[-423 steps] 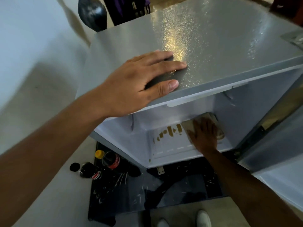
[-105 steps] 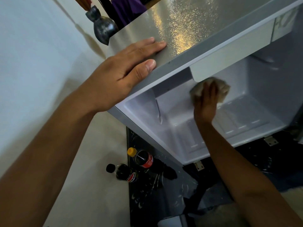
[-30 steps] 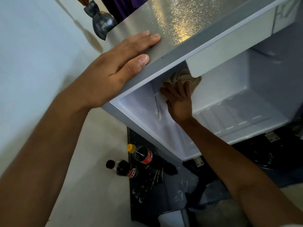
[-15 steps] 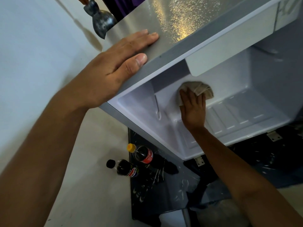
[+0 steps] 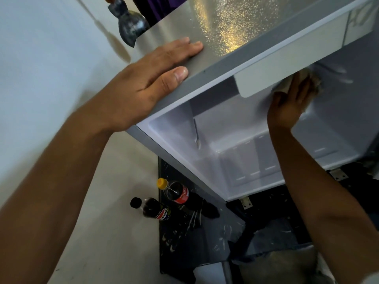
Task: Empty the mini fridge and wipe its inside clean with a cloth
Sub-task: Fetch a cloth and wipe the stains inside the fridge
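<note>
The grey mini fridge (image 5: pixel 242 33) stands open, and its white inside (image 5: pixel 242 140) holds nothing but my arm. My left hand (image 5: pixel 147 85) lies flat on the fridge's top front corner, thumb over the edge. Deep inside, my right hand (image 5: pixel 291 101) presses a beige cloth (image 5: pixel 285 87) against the back wall at the upper right. A white panel under the fridge's top hides part of the cloth and my fingertips.
Two dark soda bottles stand on the floor left of the fridge, one with a yellow cap (image 5: pixel 176 191), one with a black cap (image 5: pixel 151 208). A dark patterned mat (image 5: pixel 194 247) lies under them. A dark metal vase (image 5: pixel 129 27) stands behind the fridge beside the white wall.
My right hand has swept the cloth from the middle of the back wall up and to the right, under the white panel. The left hand has stayed on the fridge top.
</note>
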